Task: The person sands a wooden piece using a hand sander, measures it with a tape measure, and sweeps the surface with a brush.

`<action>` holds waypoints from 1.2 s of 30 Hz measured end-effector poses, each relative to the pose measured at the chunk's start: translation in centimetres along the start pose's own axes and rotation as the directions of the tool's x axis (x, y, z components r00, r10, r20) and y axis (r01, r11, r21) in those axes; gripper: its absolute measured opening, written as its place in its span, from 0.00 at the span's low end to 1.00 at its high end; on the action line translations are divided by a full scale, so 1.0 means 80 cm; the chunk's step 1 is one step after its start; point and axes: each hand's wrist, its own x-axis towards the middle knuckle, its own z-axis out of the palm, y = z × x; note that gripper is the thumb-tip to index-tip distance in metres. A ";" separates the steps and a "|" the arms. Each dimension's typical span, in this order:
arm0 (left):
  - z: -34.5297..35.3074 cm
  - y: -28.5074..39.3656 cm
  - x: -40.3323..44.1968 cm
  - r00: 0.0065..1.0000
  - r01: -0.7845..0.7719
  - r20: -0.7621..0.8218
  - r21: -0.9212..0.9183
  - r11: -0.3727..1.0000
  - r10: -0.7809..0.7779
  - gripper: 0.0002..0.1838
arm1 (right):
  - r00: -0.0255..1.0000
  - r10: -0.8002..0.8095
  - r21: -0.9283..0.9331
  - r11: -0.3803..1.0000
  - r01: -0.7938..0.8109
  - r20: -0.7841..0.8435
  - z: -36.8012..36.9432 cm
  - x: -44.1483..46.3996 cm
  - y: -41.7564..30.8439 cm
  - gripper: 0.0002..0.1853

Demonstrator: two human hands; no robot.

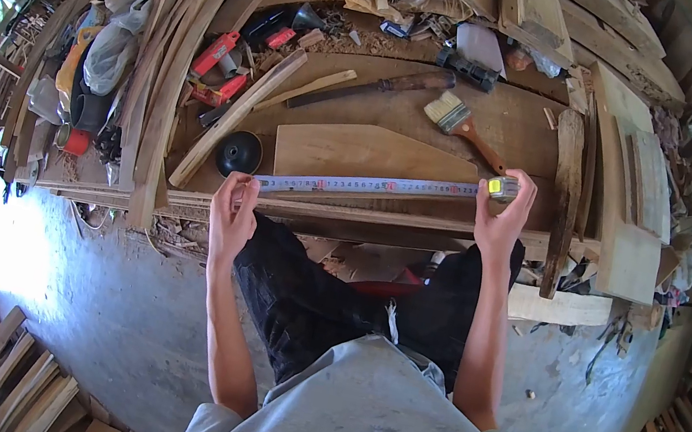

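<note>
A tape measure (pixel 379 185) stretches between my two hands, its blade pulled out along the near edge of a flat wooden board (pixel 367 150). My left hand (pixel 233 210) pinches the free end of the blade. Around the yellow-marked case my right hand (pixel 506 212) is closed. Just beyond my left hand sits a round black cup-shaped thing (pixel 239 153). A paintbrush (pixel 467 131) with a wooden handle lies behind the board, its handle pointing toward my right hand. Farther back rests a long tool with a wooden handle (pixel 411 81), perhaps a file or chisel.
Long wood strips (pixel 202 33) are stacked at the left of the bench. Red-and-black tools (pixel 220 64) lie beside them. A rough upright stick (pixel 563 199) and planks (pixel 623 191) border the right side. Small hardware and plastic bags crowd the back.
</note>
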 end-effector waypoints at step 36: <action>0.002 -0.002 0.097 0.960 -0.111 -0.180 0.453 0.885 0.213 0.24 | 0.997 -0.037 0.009 0.999 0.038 -0.070 -0.021 0.022 -0.026 0.23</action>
